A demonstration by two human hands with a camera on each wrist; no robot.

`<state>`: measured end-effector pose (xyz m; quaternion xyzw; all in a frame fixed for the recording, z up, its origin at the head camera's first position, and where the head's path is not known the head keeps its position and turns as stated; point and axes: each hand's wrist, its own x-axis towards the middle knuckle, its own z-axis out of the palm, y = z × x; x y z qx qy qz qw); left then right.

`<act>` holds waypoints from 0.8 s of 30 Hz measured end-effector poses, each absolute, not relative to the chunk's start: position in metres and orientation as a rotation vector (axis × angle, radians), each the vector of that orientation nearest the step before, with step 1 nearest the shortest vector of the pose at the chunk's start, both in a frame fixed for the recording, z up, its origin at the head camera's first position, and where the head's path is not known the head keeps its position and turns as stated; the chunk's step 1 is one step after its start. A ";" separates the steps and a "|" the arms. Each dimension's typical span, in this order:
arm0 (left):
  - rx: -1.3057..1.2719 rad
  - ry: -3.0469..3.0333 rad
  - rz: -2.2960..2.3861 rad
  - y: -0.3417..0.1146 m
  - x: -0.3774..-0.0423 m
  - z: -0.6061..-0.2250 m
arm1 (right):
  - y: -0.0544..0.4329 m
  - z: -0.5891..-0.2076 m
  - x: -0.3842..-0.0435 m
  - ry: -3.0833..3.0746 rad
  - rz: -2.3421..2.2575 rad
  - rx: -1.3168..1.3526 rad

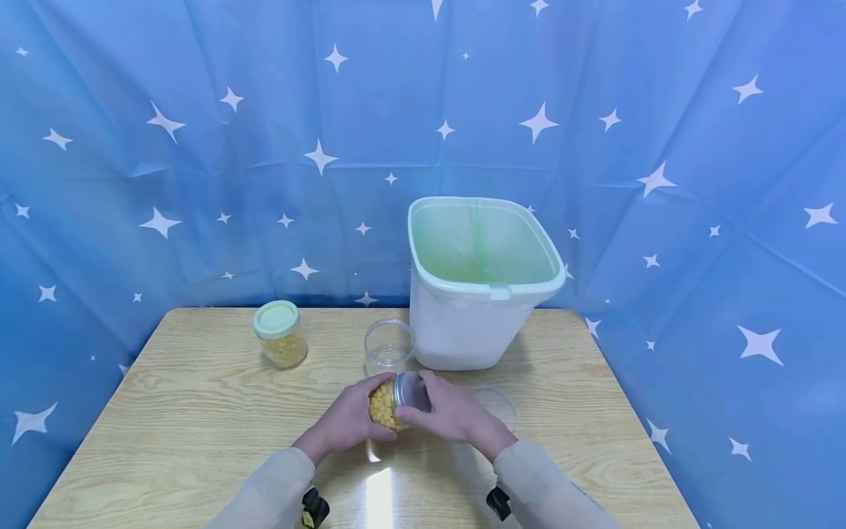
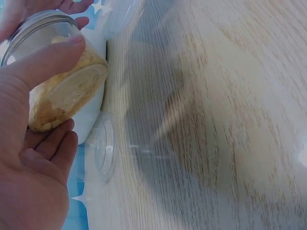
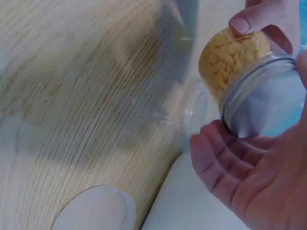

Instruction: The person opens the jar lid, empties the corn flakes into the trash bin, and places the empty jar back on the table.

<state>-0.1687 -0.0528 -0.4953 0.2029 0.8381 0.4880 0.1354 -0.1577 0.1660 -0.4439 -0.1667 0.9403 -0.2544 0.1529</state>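
Over the middle of the table, a clear jar of small yellow flat pieces (image 1: 382,404) is tipped on its side with its silver lid (image 1: 413,391) toward the right. My left hand (image 1: 346,419) grips the jar's body, thumb across the glass and fingers round the base, as the left wrist view shows. My right hand (image 1: 456,411) holds the lid by its rim between thumb and fingers. The lid sits against the jar's mouth in the right wrist view. Just behind the hands stands an open clear container (image 1: 388,344).
A large white bin (image 1: 456,330) stands open at the back right. To the back left is a jar with a mint-green lid (image 1: 277,319), partly filled with yellow pieces. A clear round disc (image 3: 96,211) lies on the wooden table (image 1: 198,441) by the bin. Blue star-patterned cloth hangs behind.
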 end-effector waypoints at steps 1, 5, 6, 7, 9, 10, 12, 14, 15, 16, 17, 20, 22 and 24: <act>0.591 2.432 1.412 -0.053 -0.169 -0.496 | 0.166 -0.444 -0.158 2.693 -0.735 -0.498; 0.593 2.437 1.409 -0.054 -0.170 -0.495 | 0.170 -0.441 -0.161 2.634 -0.793 -0.601; 0.592 2.437 1.408 -0.054 -0.170 -0.495 | 0.171 -0.440 -0.161 2.623 -0.798 -0.632; 0.586 2.437 1.409 -0.055 -0.169 -0.494 | 0.171 -0.439 -0.162 2.612 -0.802 -0.660; 0.576 2.438 1.410 -0.055 -0.169 -0.494 | 0.172 -0.438 -0.163 2.608 -0.792 -0.711; 0.574 2.441 1.409 -0.056 -0.169 -0.494 | 0.173 -0.439 -0.163 2.611 -0.785 -0.733; 0.576 2.442 1.411 -0.056 -0.168 -0.493 | 0.173 -0.439 -0.164 2.619 -0.773 -0.758; 0.575 2.442 1.410 -0.057 -0.168 -0.494 | 0.172 -0.440 -0.165 2.623 -0.769 -0.759; 0.575 2.443 1.406 -0.057 -0.168 -0.494 | 0.172 -0.441 -0.165 2.622 -0.769 -0.754; 0.579 2.444 1.403 -0.057 -0.168 -0.494 | 0.172 -0.441 -0.165 2.619 -0.773 -0.746; 0.581 2.444 1.403 -0.057 -0.169 -0.494 | 0.171 -0.441 -0.165 2.616 -0.778 -0.741; 0.588 2.448 1.406 -0.056 -0.169 -0.494 | 0.170 -0.441 -0.166 2.598 -0.821 -0.692; 0.587 2.443 1.410 -0.055 -0.169 -0.494 | 0.169 -0.439 -0.165 2.610 -0.846 -0.620; 0.589 2.438 1.415 -0.054 -0.169 -0.494 | 0.167 -0.438 -0.164 2.649 -0.851 -0.524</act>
